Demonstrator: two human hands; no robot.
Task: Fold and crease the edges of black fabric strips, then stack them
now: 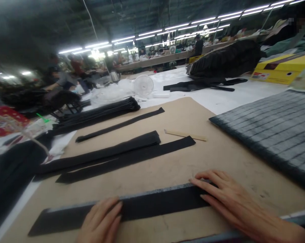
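A black fabric strip [162, 203] lies lengthwise on the brown board in front of me. Along its far edge shows a narrow grey band [152, 191]; what that band belongs to is mostly hidden under the black cloth. My left hand [101, 219] rests flat on the strip left of its middle. At the strip's right end, my right hand [228, 195] lies with its fingers apart, touching the cloth and covering that end. Beyond them are another single black strip [132, 162] and a folded black stack [104, 150], partly overlapping.
A thin black strip [122, 125] and a thick black pile [101, 113] lie farther back. A wooden stick [185, 135] rests on the board [205, 158]. At right is a striped grey fabric stack [263, 125]; behind it stands a yellow box [281, 71]. A small fan [143, 85] stands beyond.
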